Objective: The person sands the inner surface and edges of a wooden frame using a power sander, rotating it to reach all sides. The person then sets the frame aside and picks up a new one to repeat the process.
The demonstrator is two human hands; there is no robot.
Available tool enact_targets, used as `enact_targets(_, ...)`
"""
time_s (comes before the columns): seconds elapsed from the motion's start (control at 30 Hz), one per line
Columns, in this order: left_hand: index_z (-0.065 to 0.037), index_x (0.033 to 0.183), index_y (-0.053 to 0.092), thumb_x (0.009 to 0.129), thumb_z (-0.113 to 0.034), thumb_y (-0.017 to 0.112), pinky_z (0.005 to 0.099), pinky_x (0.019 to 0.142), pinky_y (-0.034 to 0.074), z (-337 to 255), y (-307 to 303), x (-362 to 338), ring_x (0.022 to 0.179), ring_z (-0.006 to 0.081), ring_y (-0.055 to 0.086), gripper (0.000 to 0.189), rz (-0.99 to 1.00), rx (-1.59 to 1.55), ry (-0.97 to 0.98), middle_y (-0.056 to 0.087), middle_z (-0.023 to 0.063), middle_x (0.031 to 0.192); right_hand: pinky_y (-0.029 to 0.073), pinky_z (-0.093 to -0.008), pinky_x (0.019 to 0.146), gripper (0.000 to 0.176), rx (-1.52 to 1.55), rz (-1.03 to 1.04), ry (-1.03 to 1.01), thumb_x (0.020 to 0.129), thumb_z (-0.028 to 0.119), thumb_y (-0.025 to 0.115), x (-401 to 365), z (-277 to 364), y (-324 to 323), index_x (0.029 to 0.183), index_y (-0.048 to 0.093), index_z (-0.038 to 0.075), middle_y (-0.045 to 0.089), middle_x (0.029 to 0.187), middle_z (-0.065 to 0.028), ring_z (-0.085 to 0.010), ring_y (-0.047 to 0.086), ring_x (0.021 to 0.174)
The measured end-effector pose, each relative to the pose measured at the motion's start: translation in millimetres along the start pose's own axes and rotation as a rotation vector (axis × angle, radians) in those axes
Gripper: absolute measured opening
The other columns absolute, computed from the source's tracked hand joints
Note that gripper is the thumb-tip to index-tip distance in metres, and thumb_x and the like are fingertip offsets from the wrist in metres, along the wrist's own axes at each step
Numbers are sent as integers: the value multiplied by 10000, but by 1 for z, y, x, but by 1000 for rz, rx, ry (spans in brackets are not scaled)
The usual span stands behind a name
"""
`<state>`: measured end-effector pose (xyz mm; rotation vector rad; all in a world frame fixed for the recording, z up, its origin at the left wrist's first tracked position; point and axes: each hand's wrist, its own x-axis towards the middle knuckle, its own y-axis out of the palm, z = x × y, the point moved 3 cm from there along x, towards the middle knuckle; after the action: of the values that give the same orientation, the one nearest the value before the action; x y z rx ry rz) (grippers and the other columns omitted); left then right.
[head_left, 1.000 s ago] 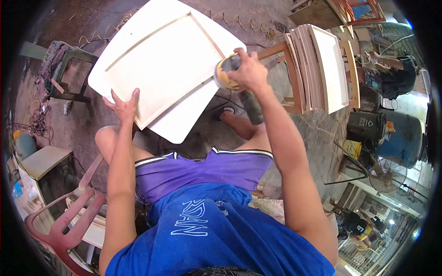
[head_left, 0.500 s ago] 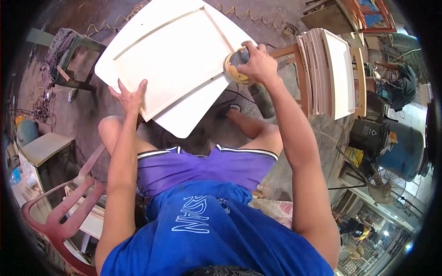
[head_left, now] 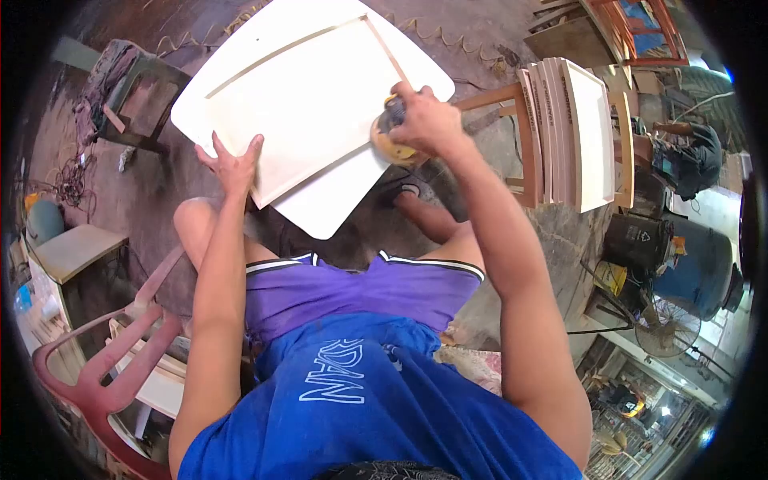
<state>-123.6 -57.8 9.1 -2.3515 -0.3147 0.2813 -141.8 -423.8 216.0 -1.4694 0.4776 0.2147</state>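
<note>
Gripping an orbital sander [head_left: 390, 142], right hand [head_left: 426, 120]: grip clenched over the tool body. The yellow pad sits face-down on the right-hand border of the white wooden panel [head_left: 304, 88], just outside the recessed frame line.

Left hand [head_left: 234, 164]: grip released, fingers spread flat and pressing on the panel's near-left edge. Whether the thumb hooks under the edge cannot be told.

Panel: tilted, held above the seated person's knees, its lower corner over the gap between the legs.

Surroundings: a stack of similar panels [head_left: 572, 132] stands on edge on a wooden chair [head_left: 492, 94] just right of the sander. A red plastic chair [head_left: 104, 376] is at lower left. A coiled hose [head_left: 440, 36] lies on the floor beyond the panel.
</note>
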Motion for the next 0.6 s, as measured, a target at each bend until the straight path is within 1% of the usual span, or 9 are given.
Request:
enact_targets(0.03,-55,1645,298,715,-688,884,600,1234,312,-1,-3,-2,1533,593,152,1268,-9,3,-11,7,366,1665,588,-518,973,776,-32,-7,19,757,394,786,8,-4,-4,1467,506,251,639,1264,-238,-446,715,1112)
enact_targets(0.1,-94,1667,273,735,-734,843,575,1213,369,-4,-2,-2,1514,572,286,1266,-5,123,-18,-22,329,1694,575,-516,987,791,-30,-9,26,741,399,786,21,-23,-7,1464,504,243,642,1302,-253,-436,692,1172)
enact_targets(0.17,-98,1666,273,742,-728,841,573,1212,373,-3,1,-1,1514,570,288,1255,-23,127,-23,-15,331,1691,573,-512,984,789,-78,45,32,741,399,784,28,-32,-10,1463,504,247,640,1320,-253,-438,683,1183)
enact_targets(0.23,-97,1653,296,720,-683,879,618,1230,319,-3,1,0,1544,571,140,1247,1,-10,-40,-5,336,1673,571,-511,986,787,-71,54,26,739,395,782,26,-27,-13,1461,504,250,642,1311,-248,-438,687,1172)
enact_targets(0.37,-95,1656,287,719,-683,879,611,1234,318,-2,2,0,1547,567,141,1254,7,35,-68,-14,330,1675,576,-511,976,780,-7,34,-50,734,386,782,28,-6,-1,1453,506,265,644,1276,-230,-429,697,1150)
enact_targets(0.47,-72,1653,285,714,-684,882,596,1242,308,-4,0,-1,1549,568,137,1270,33,1,-62,-12,338,1671,597,-500,933,791,-36,42,-189,734,401,803,10,37,11,1462,521,275,641,1270,-208,-415,727,1066)
enact_targets(0.5,-67,1653,282,717,-673,887,590,1244,303,0,4,0,1549,569,137,1269,-2,2,-22,-12,345,1669,600,-495,926,805,-44,24,-236,729,403,813,-1,57,17,1470,527,271,638,1279,-207,-411,734,1042)
enact_targets(0.57,-61,1654,280,720,-663,891,583,1247,298,1,5,3,1549,570,136,1268,-30,-3,31,-13,352,1666,606,-520,895,792,-22,75,-280,742,377,817,-22,97,30,1475,541,257,622,1281,-232,-425,739,1015)
enact_targets(0.6,-57,1654,280,725,-655,893,582,1249,293,0,4,1,1549,571,135,1263,-22,-3,9,-13,356,1666,608,-534,872,760,5,60,-315,762,358,805,-33,116,38,1468,547,251,615,1267,-241,-436,737,1002)
